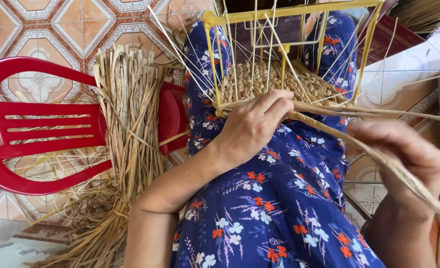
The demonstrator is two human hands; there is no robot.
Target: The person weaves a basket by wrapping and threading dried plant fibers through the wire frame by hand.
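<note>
Basket base (274, 82) woven in yellow frame (289, 10); both hands, L (252, 126) & R (403, 154), grasping straw strand (329, 110).

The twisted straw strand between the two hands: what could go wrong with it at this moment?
1. The right hand pulls the twisted strand taut; dry fibre might snap or untwist.
2. The left hand pins the weave against the yellow wire frame; if it slips, the row could loosen.
3. Thin upright stakes near the fingers could bend or poke.

We look from one head-worn camera, steeply down and close over our lap (279, 198), with the tiled floor (56, 30) beyond.
</note>
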